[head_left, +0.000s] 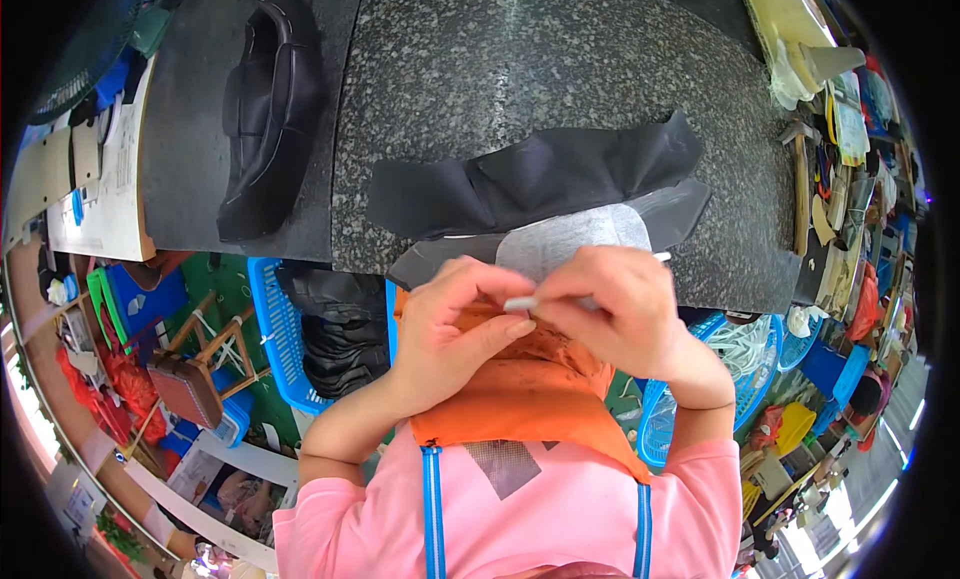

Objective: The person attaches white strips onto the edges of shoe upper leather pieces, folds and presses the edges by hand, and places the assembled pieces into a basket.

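Close to the table's near edge, a short white strip point(519, 304) is pinched between the thumb and fingers of my right hand point(620, 304). My left hand point(455, 329) has its thumb and forefinger closed around the strip's other end. Just beyond my hands, a creased black leather-like piece point(540, 179) lies on the speckled stone tabletop point(440, 69). A whitish-grey rounded patch point(575, 234) sits at its near side, partly hidden behind my fingers. A small white tip point(661, 256) shows beside my right hand; what it belongs to is hidden.
A curved, seamed black piece point(275, 119) rests on a dark board point(180, 129) at the left. Below it stands a blue basket point(268, 314) of stacked black pieces point(340, 349). Another blue basket point(660, 419) at the right holds white strips point(740, 349). An orange apron point(520, 409) covers my lap.
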Available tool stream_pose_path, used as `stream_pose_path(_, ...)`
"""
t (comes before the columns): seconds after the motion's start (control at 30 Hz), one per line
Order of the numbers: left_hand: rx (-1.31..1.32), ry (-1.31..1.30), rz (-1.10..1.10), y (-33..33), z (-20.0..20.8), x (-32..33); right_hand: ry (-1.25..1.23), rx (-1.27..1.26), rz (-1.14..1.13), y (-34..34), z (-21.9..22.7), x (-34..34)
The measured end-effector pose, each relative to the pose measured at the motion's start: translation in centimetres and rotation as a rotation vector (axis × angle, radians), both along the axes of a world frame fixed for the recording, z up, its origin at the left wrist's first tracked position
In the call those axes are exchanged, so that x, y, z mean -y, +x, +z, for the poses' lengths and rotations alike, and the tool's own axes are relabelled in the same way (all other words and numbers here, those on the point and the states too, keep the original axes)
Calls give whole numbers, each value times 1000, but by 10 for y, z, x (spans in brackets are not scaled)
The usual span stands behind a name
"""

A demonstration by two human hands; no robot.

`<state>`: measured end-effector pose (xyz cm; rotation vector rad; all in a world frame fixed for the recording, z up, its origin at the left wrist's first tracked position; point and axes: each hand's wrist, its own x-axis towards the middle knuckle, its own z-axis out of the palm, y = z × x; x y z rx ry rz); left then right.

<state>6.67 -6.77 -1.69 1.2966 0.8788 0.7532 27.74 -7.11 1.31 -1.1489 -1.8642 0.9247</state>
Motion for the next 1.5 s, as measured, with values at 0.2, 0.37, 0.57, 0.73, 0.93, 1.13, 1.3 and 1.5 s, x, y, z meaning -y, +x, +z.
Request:
stream_pose_path(0.2,-506,456,159,-16,-2,-17,-130,190,-128,9,-6,-4)
stream_pose_path(0.37,-812,643,155,-11,-21,-29,-222,381,-241,17,-6,-10)
stream_pose_path(0.57,-643,853,165,-28,-23,-13,-298,398,-244,19,-11,-11)
stream_pose_path(0.73,-742,915,-21,-11,-44,-1,-336,371,-261,32,-4,-25)
stream_pose_path(0.93,-662,1028,-11,26,-22,-8,-277,603,-234,36,-11,-26)
stream_pose_path(1.13,-592,1070,-119,51,-42,-1,-405,428,-348,89,-5,-13)
stream_pose_path(1.3,-682,1029,-200,69,-28,-14,-344,526,-398,84,-12,-17)
stream_pose_path(1.5,-680,990,-228,64,-26,-16,-326,807,-333,105,-9,-38)
